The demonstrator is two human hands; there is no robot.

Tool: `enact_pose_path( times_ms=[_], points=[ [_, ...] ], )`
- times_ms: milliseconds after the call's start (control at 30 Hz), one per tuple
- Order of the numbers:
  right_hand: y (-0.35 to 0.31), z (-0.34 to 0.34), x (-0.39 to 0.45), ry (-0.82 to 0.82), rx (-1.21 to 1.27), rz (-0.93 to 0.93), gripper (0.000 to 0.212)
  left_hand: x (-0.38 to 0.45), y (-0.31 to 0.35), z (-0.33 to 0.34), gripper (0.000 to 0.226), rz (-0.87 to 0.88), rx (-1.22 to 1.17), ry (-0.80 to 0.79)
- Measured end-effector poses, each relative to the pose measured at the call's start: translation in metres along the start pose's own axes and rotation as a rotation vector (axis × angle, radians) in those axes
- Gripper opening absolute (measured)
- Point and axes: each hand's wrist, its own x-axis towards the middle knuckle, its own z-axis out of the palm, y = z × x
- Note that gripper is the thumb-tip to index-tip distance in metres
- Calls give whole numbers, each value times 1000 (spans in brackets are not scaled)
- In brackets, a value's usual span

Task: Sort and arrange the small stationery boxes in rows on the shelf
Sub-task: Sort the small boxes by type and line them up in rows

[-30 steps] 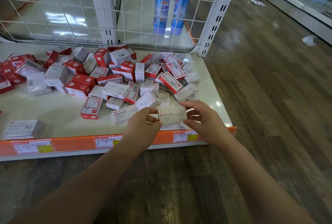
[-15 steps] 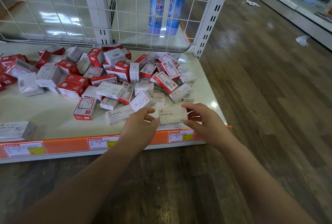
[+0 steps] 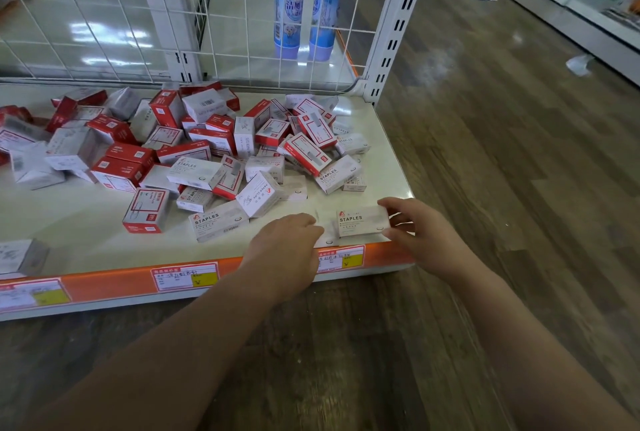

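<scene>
Near edge, right corner of shelf (image 3: 86, 219): right hand (image 3: 420, 240) pinches a white STAPLES box (image 3: 362, 223) by its right end, thumb near side, fingers over the far edge. Box sits flat, parallel w/ the orange front strip (image 3: 114, 280), just beside the right edge. Left hand (image 3: 289, 250) rests knuckles-up just left of it, fingers curled down onto a second pale box (image 3: 327, 233) that's mostly hidden; can't tell if it's gripped or only pressed.

Judgement: task barely begun. This corner looks like the start of row 1, one or two boxes at most.

Left along the front: another staples box (image 3: 218, 224) lies askew, a red box (image 3: 145, 211) stands alone, a grey box (image 3: 20, 257) at far left edge. None lined up.

Further back: the main pile (image 3: 221, 146), red and white boxes mixed, tilted, stacked on each other, unsorted. Nearly all the work is left, sorting by type incl.

Behind wire grid (image 3: 104, 15): two blue bottles (image 3: 304, 5), not part of job.
</scene>
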Motion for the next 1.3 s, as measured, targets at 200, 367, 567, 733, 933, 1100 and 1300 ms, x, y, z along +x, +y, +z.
enact_pose_path(
  times_ms=[200,367,567,733,933,1100,1300],
  points=[
    [4,-2,4,-102,-75,16,43,6,5,-5,42,-12,6,-19],
    [1,0,10,-130,-108,25,40,7,5,-6,43,-21,-5,-34],
    [-1,10,17,-71,-201,57,29,8,4,-6,45,-20,-9,-47],
    [0,15,18,-68,-261,58,29,8,5,-6,45,-5,17,-53],
    [-1,17,19,-53,-282,79,30,6,7,-5,51,-2,50,-69],
    [-8,18,17,17,-273,92,39,-1,2,-7,55,17,41,-90],
    [-33,30,20,72,-234,65,38,-15,-17,-29,42,-24,65,-63]
  ],
)
